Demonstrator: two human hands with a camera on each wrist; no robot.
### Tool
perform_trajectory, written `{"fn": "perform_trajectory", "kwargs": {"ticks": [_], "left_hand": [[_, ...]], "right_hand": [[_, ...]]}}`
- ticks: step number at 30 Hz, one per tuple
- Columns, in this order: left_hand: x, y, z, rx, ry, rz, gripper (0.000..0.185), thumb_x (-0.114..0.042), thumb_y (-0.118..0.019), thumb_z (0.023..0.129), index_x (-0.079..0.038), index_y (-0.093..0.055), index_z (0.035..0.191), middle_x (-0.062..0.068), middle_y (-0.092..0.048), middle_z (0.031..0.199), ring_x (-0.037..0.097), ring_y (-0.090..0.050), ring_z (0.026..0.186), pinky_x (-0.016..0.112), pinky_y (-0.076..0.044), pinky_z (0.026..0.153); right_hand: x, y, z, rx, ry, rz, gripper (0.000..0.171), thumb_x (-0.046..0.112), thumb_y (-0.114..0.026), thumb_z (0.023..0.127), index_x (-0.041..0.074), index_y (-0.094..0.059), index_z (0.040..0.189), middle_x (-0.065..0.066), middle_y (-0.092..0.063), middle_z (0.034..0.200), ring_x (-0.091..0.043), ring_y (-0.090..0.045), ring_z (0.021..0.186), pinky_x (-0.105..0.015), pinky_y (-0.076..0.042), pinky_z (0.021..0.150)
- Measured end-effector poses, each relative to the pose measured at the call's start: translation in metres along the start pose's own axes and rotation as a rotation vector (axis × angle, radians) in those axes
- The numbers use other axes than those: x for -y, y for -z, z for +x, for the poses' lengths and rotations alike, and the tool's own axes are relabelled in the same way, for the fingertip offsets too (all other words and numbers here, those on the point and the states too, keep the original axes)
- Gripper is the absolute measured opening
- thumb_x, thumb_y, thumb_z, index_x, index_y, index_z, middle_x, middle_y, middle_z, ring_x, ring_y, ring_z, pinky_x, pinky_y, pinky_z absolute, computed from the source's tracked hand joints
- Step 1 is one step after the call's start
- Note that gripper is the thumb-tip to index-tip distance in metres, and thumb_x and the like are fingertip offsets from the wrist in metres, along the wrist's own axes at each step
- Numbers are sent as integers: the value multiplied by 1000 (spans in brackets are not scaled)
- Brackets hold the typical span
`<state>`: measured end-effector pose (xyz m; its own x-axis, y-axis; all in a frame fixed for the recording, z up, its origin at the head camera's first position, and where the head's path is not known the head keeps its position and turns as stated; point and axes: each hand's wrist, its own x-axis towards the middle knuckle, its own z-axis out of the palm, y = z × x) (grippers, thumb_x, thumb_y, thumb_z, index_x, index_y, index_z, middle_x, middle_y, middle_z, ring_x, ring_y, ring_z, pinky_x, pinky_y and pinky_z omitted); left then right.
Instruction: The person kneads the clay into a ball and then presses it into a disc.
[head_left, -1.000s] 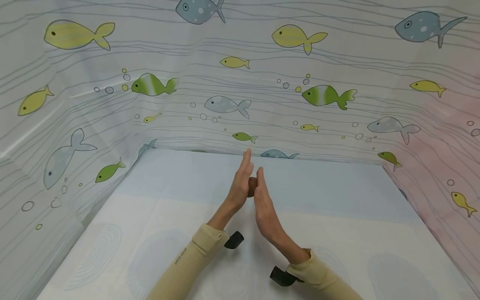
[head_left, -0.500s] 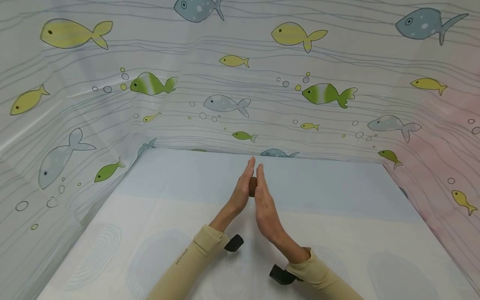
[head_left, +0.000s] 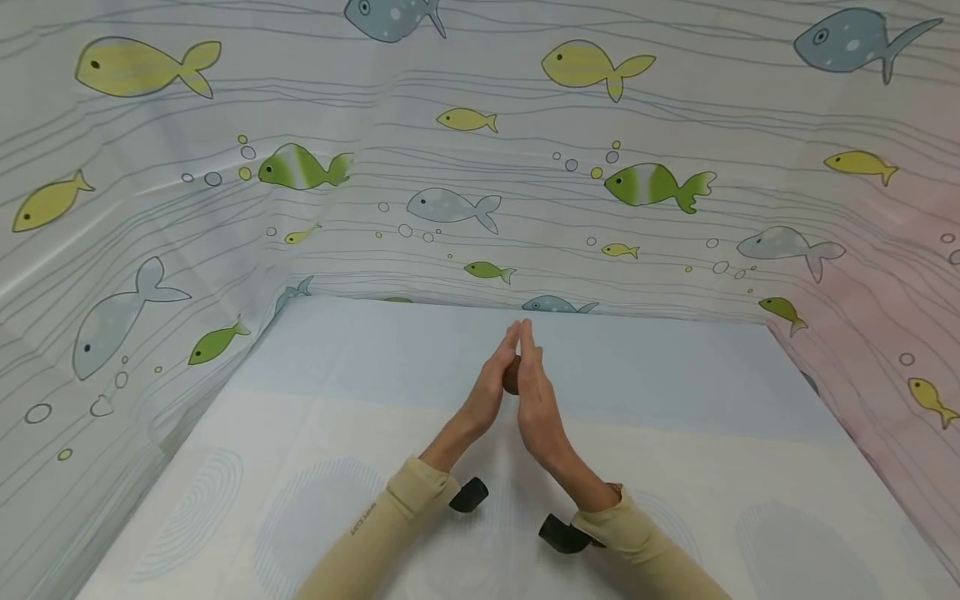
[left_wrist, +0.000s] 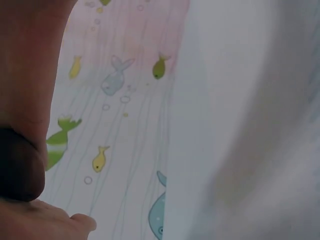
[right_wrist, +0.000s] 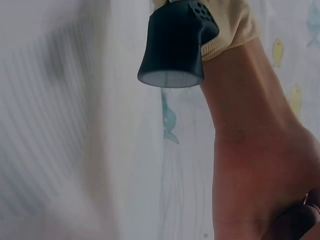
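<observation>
Left hand (head_left: 491, 392) and right hand (head_left: 534, 398) flat, fingers straight, palms pressing a brown ball (head_left: 512, 377) between them above the table (head_left: 300, 467). Over the last second the fingertips closed from offset to touching; ball stays trapped, apparently being rolled.

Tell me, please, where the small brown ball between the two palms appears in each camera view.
Head: brown ball at centre, pressed between the flat left hand and right hand.
Left wrist: dark lump at the lower left edge.
Right wrist: bottom right corner.
Shared landmark: the fish-print curtain.
</observation>
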<state>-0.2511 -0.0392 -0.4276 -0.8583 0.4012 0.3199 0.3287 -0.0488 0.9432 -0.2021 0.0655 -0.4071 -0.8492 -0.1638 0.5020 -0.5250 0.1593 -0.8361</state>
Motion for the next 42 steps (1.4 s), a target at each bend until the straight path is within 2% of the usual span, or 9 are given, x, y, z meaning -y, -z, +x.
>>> {"fn": "perform_trajectory", "kwargs": {"ticks": [5, 9, 12, 16, 21, 34, 36, 39, 42], "left_hand": [[-2, -3, -2, 4, -7, 23, 57, -27, -20, 105, 4, -27, 153, 4, -7, 166, 20, 3, 153, 44, -1, 123], [-7, -6, -4, 8, -14, 36, 59, -25, -23, 105, -2, -11, 158, 4, -4, 166, 18, 5, 152, 44, -2, 123], [-11, -9, -6, 8, -21, 44, 59, -24, -23, 105, -2, -8, 158, 4, -2, 166, 17, 6, 152, 45, -2, 122], [-17, -14, -8, 38, -22, 35, 61, -24, -22, 104, -5, -2, 159, 1, 3, 166, 14, 9, 152, 46, 1, 122], [-24, -17, -10, 57, -22, 15, 62, -25, -21, 104, -8, 1, 159, 0, 7, 165, 13, 11, 151, 48, 3, 122], [-36, -16, -11, 31, -70, 46, 64, -25, -22, 101, -9, 0, 159, -5, 5, 165, 8, 13, 150, 49, 5, 121], [-37, -15, -10, 29, -77, 55, 65, -26, -22, 101, -8, 0, 159, -5, 6, 165, 8, 13, 150, 50, 5, 121], [-40, -13, -10, 25, -80, 69, 66, -27, -22, 101, -7, 0, 159, -5, 7, 165, 9, 13, 150, 50, 5, 121], [-44, -11, -9, 18, -87, 87, 66, -26, -23, 100, -5, 0, 158, -3, 8, 165, 9, 12, 150, 48, 6, 121]], "right_hand": [[-6, 2, 5, -27, -26, -29, 56, 28, -15, 111, 3, 1, 158, -15, -16, 163, -21, -7, 152, -42, 5, 122], [-10, 4, 8, -49, -76, -23, 58, 35, -15, 110, 8, 2, 159, -8, -11, 165, -15, -23, 144, -39, 2, 122], [-13, 8, 11, -62, -105, -14, 57, 37, -15, 110, 14, 1, 160, -17, -56, 125, -15, -50, 105, -32, -25, 116], [-15, 16, 17, -87, -130, -17, 54, 38, -15, 110, 22, -2, 160, -5, -46, 66, -14, -46, 65, -26, -41, 74], [-16, 24, 23, -78, -145, 3, 53, 37, -14, 110, 23, -3, 160, -5, -58, 64, -11, -54, 64, -26, -42, 64], [-23, 26, 23, -36, -166, 7, 56, 43, -11, 109, 22, -2, 160, -8, -63, 69, -16, -58, 64, -27, -44, 68], [-24, 25, 22, -25, -168, 16, 56, 43, -10, 109, 21, -1, 160, -8, -64, 70, -17, -60, 64, -30, -47, 83], [-25, 24, 20, -12, -174, 6, 56, 39, -9, 109, 17, 0, 160, -7, -62, 70, -19, -59, 71, -40, -30, 114], [-27, 21, 18, -6, -186, -12, 55, 35, -8, 110, 11, -2, 159, -7, -59, 72, -24, -57, 85, -47, -4, 122]]}}
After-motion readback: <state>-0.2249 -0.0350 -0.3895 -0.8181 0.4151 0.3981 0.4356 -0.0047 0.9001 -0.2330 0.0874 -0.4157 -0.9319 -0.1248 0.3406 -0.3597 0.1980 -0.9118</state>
